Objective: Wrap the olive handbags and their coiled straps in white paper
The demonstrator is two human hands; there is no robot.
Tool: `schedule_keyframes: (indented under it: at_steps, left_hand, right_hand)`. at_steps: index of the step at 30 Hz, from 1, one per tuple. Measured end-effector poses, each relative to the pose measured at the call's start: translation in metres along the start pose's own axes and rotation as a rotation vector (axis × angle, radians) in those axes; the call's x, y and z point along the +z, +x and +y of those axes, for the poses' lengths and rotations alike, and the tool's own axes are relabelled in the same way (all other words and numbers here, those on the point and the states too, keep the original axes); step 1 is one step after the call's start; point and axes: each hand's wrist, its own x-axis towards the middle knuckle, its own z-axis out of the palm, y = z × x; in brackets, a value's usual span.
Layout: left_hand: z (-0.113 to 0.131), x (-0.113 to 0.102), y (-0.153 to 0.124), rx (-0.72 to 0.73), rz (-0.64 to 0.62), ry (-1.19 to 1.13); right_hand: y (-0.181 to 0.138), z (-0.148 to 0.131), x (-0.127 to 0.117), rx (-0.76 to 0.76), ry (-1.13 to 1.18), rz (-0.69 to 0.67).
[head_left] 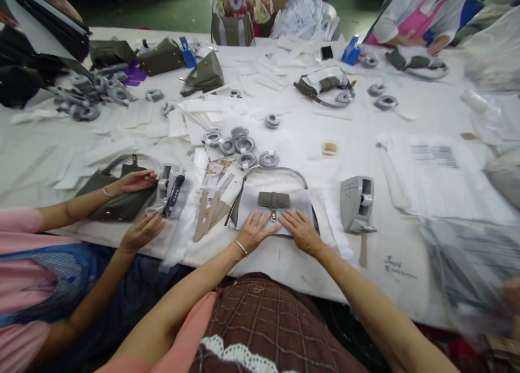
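An olive handbag (234, 215) lies in front of me, its strap (280, 169) arched on the far side. A pale translucent sheet (247, 200) covers its front, with the flap tab (274, 200) and gold clasp (273, 216) showing in the middle. My left hand (255, 232) rests flat on the sheet left of the clasp, fingers spread. Just right of the clasp, my right hand (301, 231) lies the same way, fingers apart. Both press on the bag's lower front and grip nothing.
A tape dispenser (356, 205) stands to my right. Wrapped grey rolls (245, 144) lie beyond the bag, paper strips (213, 194) to its left. At left, a co-worker's hands (140, 232) are beside another tape dispenser (167, 186) and bag (117, 200). Plastic bags (439, 167) lie at right.
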Motion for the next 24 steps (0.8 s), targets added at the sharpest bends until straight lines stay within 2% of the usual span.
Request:
schedule_keyframes:
  at_steps: [3,5,8,9,11,13,15,18,24]
  left_hand:
    - [0.001,0.000,0.000,0.013,0.034,0.059]
    - [0.002,0.000,0.000,0.010,0.042,0.069]
    - [0.003,0.000,0.000,0.001,0.045,0.056]
    - [0.003,0.000,0.000,-0.001,0.048,0.051]
    - [0.003,0.000,0.000,-0.004,0.054,0.042]
    - [0.002,0.001,-0.001,-0.001,0.059,0.033]
    - [0.002,0.002,-0.001,0.004,0.066,0.030]
    - [0.002,0.003,-0.001,0.003,0.089,0.040]
    - [0.002,0.008,-0.002,-0.001,0.104,0.030]
  right_hand:
    - [-0.008,-0.018,-0.017,0.116,0.080,0.149]
    - [-0.022,-0.035,-0.025,0.320,0.203,0.356]
    - [-0.048,-0.060,-0.022,0.847,0.545,0.702]
    - [-0.053,-0.066,-0.017,1.034,0.722,0.758]
    - [-0.054,-0.077,-0.004,1.301,1.136,0.735]
    - [-0.042,-0.084,0.007,1.363,1.515,0.665]
    - [-0.024,-0.088,0.015,1.354,1.748,0.727]
    - [-0.002,-0.091,0.018,1.367,1.874,0.881]
    - [-0.003,-0.088,0.018,1.400,2.039,0.899]
